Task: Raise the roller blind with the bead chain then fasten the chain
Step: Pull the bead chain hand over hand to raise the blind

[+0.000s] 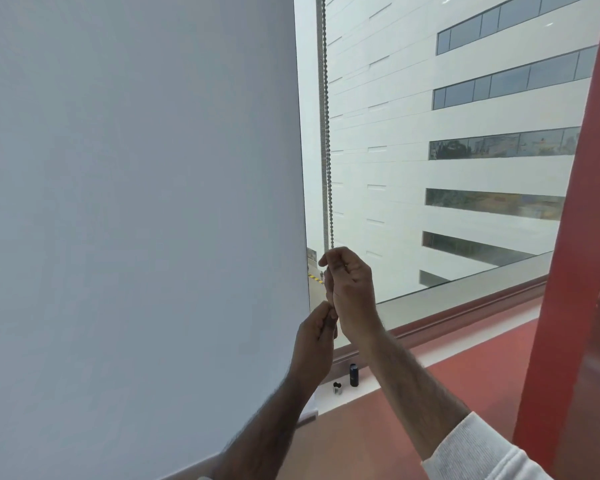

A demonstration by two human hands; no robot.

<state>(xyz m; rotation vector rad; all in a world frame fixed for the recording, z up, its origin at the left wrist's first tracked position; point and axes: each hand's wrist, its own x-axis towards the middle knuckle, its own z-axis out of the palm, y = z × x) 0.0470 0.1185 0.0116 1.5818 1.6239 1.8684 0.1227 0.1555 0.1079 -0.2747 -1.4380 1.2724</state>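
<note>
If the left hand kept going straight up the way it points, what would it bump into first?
Probably the right hand, which grips the bead chain just above the left hand; depth is hard to judge.

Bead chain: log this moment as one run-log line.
roller blind: lowered | bead chain: gripped | right hand: upper grip | left hand: lower grip | fastened: no

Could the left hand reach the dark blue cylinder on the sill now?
Probably yes: the dark blue cylinder stands below the left hand, nothing between, but that hand grips the bead chain.
</note>
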